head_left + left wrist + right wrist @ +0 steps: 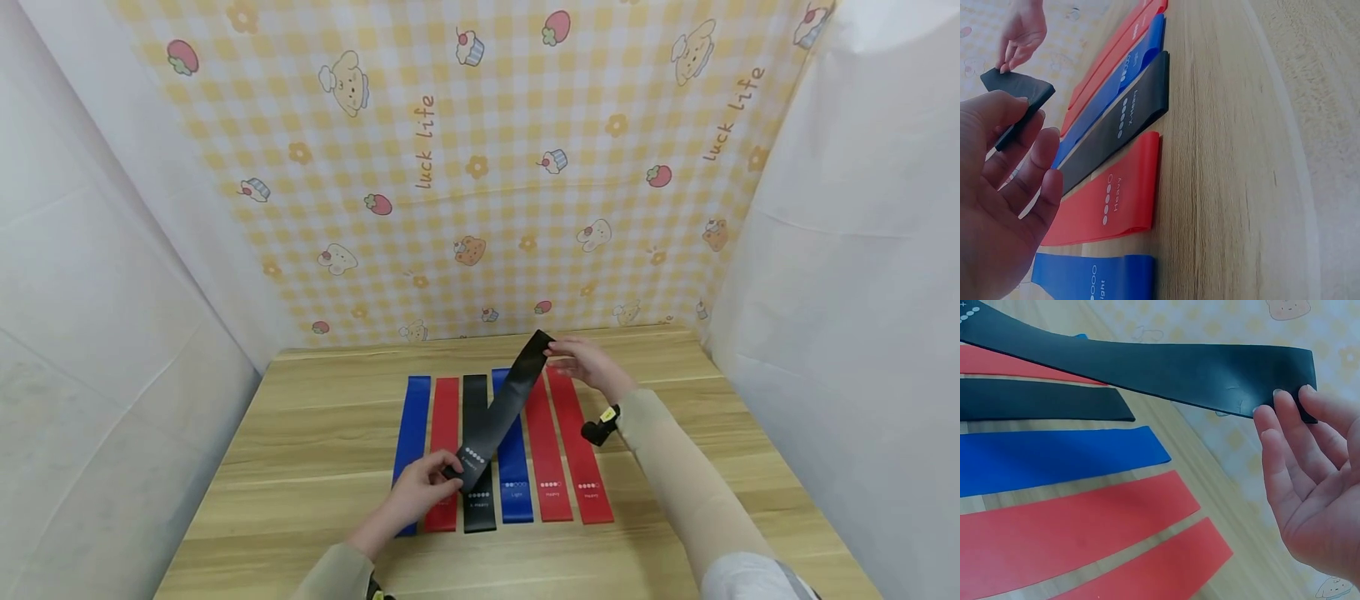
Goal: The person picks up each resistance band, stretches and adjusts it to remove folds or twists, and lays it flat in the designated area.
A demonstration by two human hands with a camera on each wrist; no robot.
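Observation:
A black resistance band (504, 410) is stretched out flat between both hands, slanting above a row of bands on the table. My left hand (426, 487) pinches its near, printed end between thumb and fingers. At the far end, my right hand (588, 364) holds the band's edge with its fingertips (1282, 400). Below lies another black band (1124, 119) marked X-Heavy. To its left are a red band (1113, 194) marked Heavy and a blue band (412, 425). To its right lie a blue band (515, 475), partly covered by the held one, and two red bands (551, 458).
The bands lie side by side on a wood-grain table (300, 467). A yellow checked cloth (480, 208) hangs behind it, with white cloth walls (97, 333) at both sides. Each wrist wears a small black camera (600, 427).

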